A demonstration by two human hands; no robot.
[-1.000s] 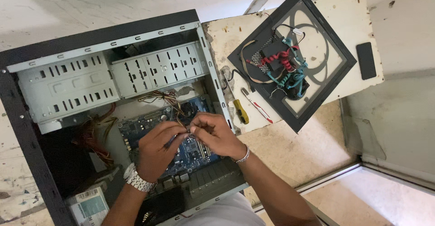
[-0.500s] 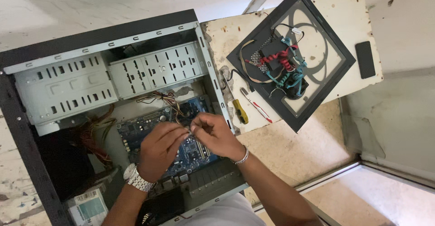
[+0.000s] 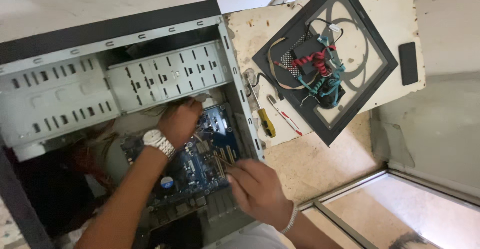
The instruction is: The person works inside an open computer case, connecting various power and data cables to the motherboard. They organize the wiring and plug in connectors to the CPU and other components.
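Observation:
An open computer case (image 3: 60,34) lies on its side with a blue motherboard (image 3: 210,154) inside. My left hand (image 3: 180,120), with a metal watch on the wrist, reaches deep into the case by the wires under the metal drive cage (image 3: 165,76); its fingers are closed there, on what I cannot tell. My right hand (image 3: 257,189) hovers over the lower edge of the motherboard, pinching a thin dark tool or wire whose tip points at the board's slots.
On a worn white board (image 3: 250,29) to the right lie a yellow-handled screwdriver (image 3: 265,119), a red-handled screwdriver (image 3: 285,116), a black square panel (image 3: 370,79) with bundled cables and a small black block (image 3: 408,63). Tiled floor lies below.
Both hands were together over the motherboard's middle. Now my left hand has reached up toward the drive cage and my right hand has drawn back to the board's lower edge. The view has zoomed closer.

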